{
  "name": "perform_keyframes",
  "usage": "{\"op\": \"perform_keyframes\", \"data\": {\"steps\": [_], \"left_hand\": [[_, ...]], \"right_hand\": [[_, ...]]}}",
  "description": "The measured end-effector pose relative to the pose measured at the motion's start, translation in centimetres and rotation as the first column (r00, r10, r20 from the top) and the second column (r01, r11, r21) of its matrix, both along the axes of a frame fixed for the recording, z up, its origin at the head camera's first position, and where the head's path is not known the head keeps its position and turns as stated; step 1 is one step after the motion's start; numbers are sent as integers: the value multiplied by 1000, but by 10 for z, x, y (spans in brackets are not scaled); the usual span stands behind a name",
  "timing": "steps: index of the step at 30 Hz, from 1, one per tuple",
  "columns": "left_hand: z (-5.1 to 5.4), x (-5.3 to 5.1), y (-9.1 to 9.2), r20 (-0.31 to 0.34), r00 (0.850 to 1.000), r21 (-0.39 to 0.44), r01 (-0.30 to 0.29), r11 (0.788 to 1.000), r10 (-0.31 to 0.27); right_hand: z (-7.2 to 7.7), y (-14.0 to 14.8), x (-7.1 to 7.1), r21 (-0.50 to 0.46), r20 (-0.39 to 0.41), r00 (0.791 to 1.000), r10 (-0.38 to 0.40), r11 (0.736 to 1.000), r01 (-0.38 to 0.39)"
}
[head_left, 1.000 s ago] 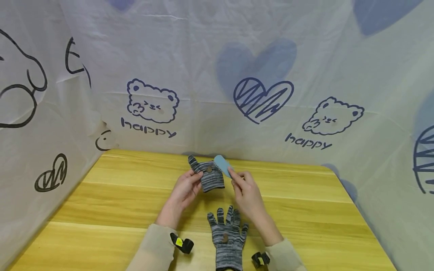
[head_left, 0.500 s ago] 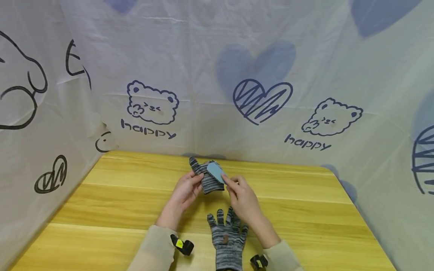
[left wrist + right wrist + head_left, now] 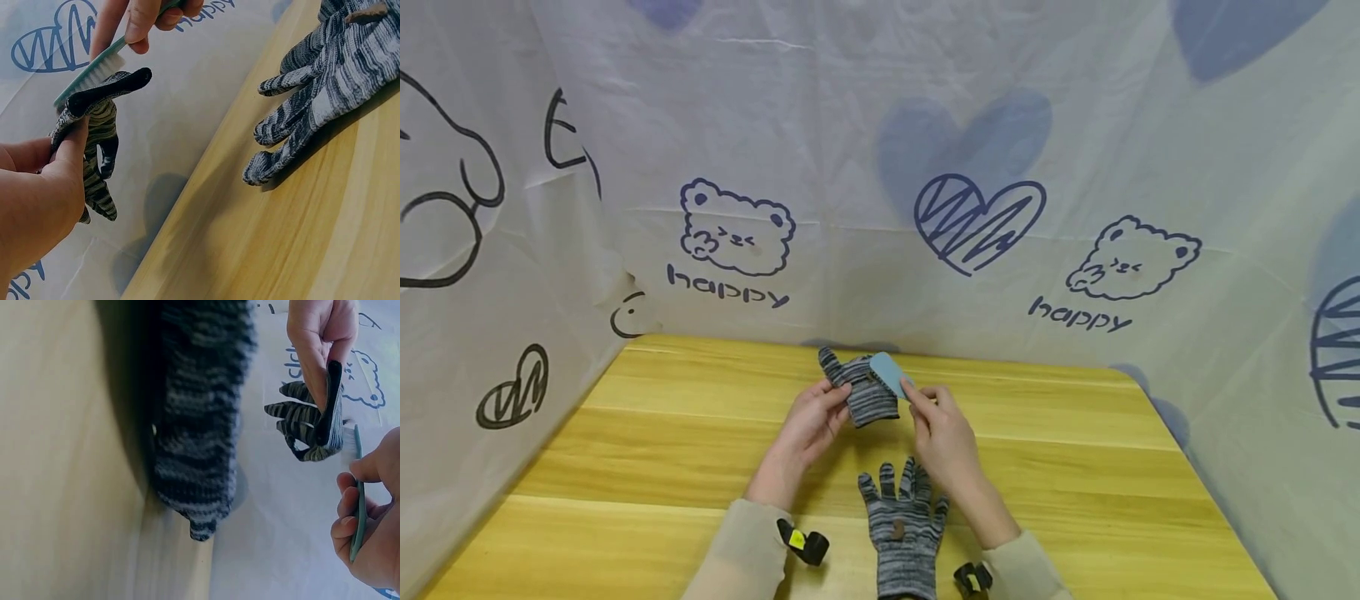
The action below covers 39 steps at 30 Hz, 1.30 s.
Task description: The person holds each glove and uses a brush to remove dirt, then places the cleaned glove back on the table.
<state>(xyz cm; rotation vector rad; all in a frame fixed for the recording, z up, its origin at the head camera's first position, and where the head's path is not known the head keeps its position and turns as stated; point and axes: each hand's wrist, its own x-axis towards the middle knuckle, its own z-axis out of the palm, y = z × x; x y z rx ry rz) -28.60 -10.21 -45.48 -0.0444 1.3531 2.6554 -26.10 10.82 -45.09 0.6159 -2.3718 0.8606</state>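
My left hand [image 3: 817, 417] grips a grey-and-black striped knit glove [image 3: 872, 403] by its side, raised above the table, with the thumb on the near face. My right hand [image 3: 946, 429] holds a light blue brush [image 3: 889, 372] by its handle, index finger along its back. In the left wrist view the brush's white bristles [image 3: 103, 70] meet the glove's surface. The brush head partly covers a brown patch on the held glove. A second matching glove [image 3: 904, 508] lies on the table below the hands, fingers pointing away, with a brown patch [image 3: 898, 529] on it.
The wood-grain table [image 3: 662, 433] ends at a pale printed cloth [image 3: 850, 275] hanging behind and at the sides. Black wrist cameras sit by both sleeves, one [image 3: 805, 542] on the left and another [image 3: 973, 577] on the right.
The brush moved down and left across the held glove, then back slightly up and right. The left hand and the lying glove have stayed nearly still.
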Motion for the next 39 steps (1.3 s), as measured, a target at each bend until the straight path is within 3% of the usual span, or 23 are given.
{"op": "perform_keyframes", "data": {"steps": [7, 13, 19, 26, 39], "left_hand": [[-1, 0, -3, -21, 1000, 14, -4, 1000, 4], [0, 0, -4, -37, 999, 3, 5, 1000, -5], [0, 1, -3, -33, 999, 8, -8, 1000, 8], [0, 1, -2, -18, 1000, 12, -13, 1000, 13], [1, 0, -1, 1, 1000, -6, 5, 1000, -5]], "right_hand": [[1, 5, -4, -64, -18, 1000, -20, 998, 19], [3, 3, -3, -56, -42, 996, 76, 995, -78], [1, -2, 1, 10, 8, 990, 142, 990, -142], [-1, -4, 4, 65, 51, 992, 118, 991, -121], [-1, -3, 1, 32, 8, 999, 36, 999, -36]]}}
